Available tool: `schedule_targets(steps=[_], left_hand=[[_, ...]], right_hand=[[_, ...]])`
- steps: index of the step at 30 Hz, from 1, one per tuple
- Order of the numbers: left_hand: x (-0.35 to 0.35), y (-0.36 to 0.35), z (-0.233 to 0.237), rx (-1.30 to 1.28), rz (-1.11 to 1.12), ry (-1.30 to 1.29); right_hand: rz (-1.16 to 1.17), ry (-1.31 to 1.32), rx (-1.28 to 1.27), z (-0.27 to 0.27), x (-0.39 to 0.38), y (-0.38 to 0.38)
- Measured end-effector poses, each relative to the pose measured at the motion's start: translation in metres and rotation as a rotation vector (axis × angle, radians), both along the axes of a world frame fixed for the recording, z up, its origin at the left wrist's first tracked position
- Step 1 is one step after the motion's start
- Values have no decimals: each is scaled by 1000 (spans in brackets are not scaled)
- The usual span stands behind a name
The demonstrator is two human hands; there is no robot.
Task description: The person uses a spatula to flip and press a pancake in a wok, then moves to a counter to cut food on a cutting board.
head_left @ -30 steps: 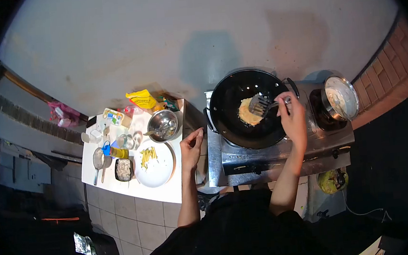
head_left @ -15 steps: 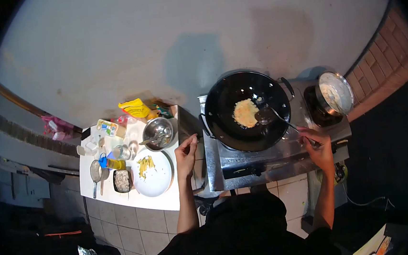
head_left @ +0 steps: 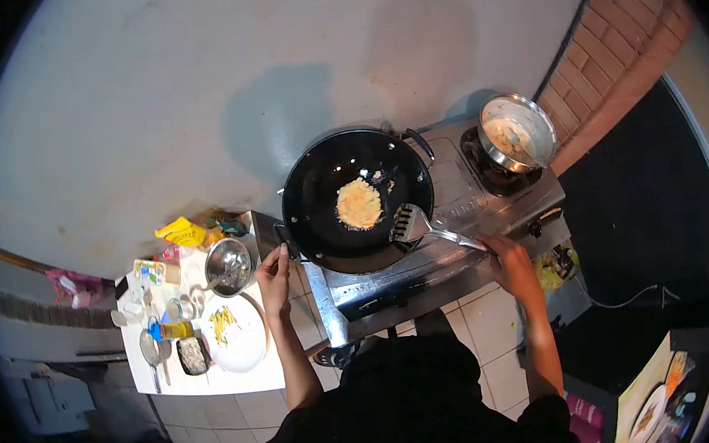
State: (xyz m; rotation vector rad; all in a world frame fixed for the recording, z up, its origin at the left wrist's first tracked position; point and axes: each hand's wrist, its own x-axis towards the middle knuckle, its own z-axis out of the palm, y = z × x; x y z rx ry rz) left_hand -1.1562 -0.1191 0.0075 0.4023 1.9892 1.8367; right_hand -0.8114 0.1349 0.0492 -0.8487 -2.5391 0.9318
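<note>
1. Fritter [head_left: 359, 204]: it lies flat near the middle of the black wok [head_left: 318, 233]; the wok sits on the left part of the steel stove [head_left: 453, 205].
2. White table [head_left: 242, 383], left of the stove; it bears a round white plate [head_left: 247, 338] with yellow strips [head_left: 223, 325], a metal bowl [head_left: 217, 257] and a dark container [head_left: 192, 356].
3. Metal pot [head_left: 537, 122], on the stove's right burner; pale food lies inside.
4. Right hand [head_left: 510, 266]: fingers curled closed round the end of the slotted spatula [head_left: 410, 223]; the spatula's head is over the wok's right side, apart from the fritter.
5. Left hand [head_left: 274, 284]: thumb and fingertips drawn close together at the wok's left handle; whether they grip it, I cannot tell.
6. Small fried bits [head_left: 390, 187], in the wok, just beside the fritter.
</note>
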Motion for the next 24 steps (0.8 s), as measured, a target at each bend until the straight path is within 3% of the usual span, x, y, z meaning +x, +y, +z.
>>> schedule_targets(steps=[2,5,8,13,18,24], left_hand=[[-4,-2,0,-33,-34,25],[-12,-5,-7,-71,-31,53],[-13,-9,-7,-75,-53,32],[-10,-3,-5,-59,-33,96],[-8,-1,-9,-7,-9,69],[2,7,-12,41,56,64]], right_hand=[[-121,13,197,-26,3,5],[-205,-72,263,-60,10,14],[-230,25,285,-81,14,14],[-246,124,205,-52,-2,10],[-241,115,390,1,-32,19],[-169,0,582,11,-80,31]])
